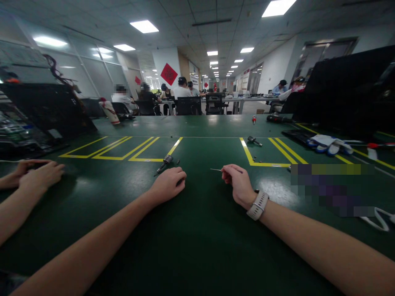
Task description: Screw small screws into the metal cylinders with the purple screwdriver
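Note:
My right hand, with a pale watch on its wrist, pinches a thin metal rod that points left above the green tabletop. My left hand rests on the table with its fingers curled; whatever they hold, if anything, is hidden. Just beyond it lies a dark metal drill chuck with a slim shaft pointing toward me, and a small dark part sits beside it. A second, similar chuck lies farther off on the right, with a few tiny pieces in front of it.
Yellow tape lines mark the green table. Another person's hands are at the left. White-and-blue gloves, a red-tipped tool, a black power tool and a white cable lie on the right. A cylinder stands back left.

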The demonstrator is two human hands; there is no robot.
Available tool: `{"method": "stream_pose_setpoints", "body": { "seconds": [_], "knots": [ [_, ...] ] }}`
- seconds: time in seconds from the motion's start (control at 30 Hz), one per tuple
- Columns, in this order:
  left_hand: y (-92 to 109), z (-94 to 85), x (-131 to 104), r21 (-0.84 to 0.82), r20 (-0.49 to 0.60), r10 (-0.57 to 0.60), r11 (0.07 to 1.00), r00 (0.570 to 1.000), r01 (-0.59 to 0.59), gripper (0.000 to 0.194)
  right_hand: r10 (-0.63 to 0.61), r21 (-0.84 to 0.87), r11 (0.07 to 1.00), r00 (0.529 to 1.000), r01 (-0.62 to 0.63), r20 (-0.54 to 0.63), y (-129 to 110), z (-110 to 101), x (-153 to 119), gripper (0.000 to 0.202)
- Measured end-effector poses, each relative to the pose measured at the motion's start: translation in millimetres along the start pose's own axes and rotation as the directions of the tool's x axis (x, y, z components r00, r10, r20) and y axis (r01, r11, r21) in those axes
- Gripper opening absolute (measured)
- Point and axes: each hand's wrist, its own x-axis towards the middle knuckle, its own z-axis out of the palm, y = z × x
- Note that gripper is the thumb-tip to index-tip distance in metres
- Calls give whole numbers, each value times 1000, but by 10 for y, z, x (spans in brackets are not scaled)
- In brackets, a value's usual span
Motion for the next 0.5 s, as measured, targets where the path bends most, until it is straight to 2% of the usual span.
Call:
{"method": "stream_pose_setpoints", "body": {
  "seconds": [0.2,0.37,0.5],
  "knots": [
    [-29,-35,13,42,50,-21,999,999,19,24,25,-39,999,999,-23,39,-10,-19,15,14],
    [6,-52,23,81,53,8,997,999,-12,30,74,-80,995,993,-67,95,-50,-39,76,11],
    [32,-57,15,137,56,28,990,998,-35,34,61,-105,993,995,-53,78,-164,-98,209,10]
  ]
}}
